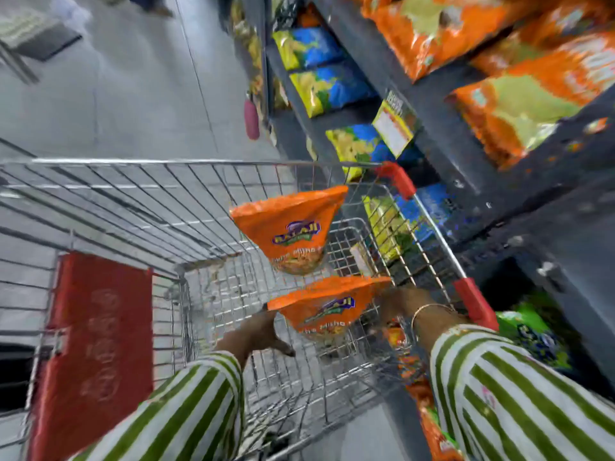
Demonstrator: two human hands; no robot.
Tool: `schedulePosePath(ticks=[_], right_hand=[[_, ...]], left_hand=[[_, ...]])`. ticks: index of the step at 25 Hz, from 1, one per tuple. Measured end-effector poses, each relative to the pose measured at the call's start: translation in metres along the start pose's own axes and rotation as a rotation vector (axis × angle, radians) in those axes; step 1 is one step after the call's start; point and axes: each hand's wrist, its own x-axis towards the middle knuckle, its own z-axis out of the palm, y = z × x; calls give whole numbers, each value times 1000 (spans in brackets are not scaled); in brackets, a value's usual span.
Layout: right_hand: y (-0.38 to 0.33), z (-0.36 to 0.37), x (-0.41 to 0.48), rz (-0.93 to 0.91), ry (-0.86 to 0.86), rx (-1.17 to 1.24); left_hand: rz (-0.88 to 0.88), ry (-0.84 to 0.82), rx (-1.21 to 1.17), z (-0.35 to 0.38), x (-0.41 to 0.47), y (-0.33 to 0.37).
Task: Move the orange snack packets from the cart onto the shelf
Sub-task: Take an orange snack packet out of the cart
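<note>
Two orange snack packets stand in the wire cart [139,201]. The far packet [289,227] leans near the cart's right side, untouched. My right hand [404,304], bangle on the wrist, grips the right top corner of the near packet [322,307], with its fingers hidden behind the packet. By that packet's left corner, my left hand [263,334] is spread open and holds nothing. The dark shelf [449,104] on the right carries more orange packets [519,118] on its upper level.
Blue-and-yellow packets [332,86] fill lower shelf levels beside the cart. A green packet [529,331] and blurred orange packets [429,414] lie low on the right. A red seat flap [96,344] hangs at the cart's left. Grey aisle floor [133,94] stretches ahead.
</note>
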Motion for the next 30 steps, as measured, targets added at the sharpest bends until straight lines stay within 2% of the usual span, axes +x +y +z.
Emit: schedulePosePath(ticks=[1, 3, 5, 6, 9, 12, 14, 17, 23, 27, 30], right_hand=[[-6, 0, 7, 1, -32, -26], [-10, 7, 26, -4, -78, 18], [-16, 13, 37, -33, -126, 42], [-16, 18, 42, -33, -136, 46], [-13, 18, 54, -16, -120, 101], [-15, 18, 56, -1, -109, 302], [-18, 10, 46, -126, -147, 429], [-20, -12, 14, -295, -96, 600], [3, -58, -84, -338, 182, 907], [32, -83, -159, -411, 356, 913], [68, -90, -215, -396, 403, 917]], left_hand=[[24, -10, -95, 8, 6, 2], [34, 86, -181, 19, 20, 14], [5, 110, -275, 26, 30, 20], [-73, 106, -426, 26, 30, 17], [-57, 161, -523, 16, 29, 16], [-90, 136, -579, 0, 22, 18], [-76, 113, -550, -20, 16, 24], [-12, 93, -479, -59, 0, 44], [211, 119, -283, -138, -53, 127], [326, 132, -159, -159, -94, 192], [390, 115, -114, -156, -118, 242]])
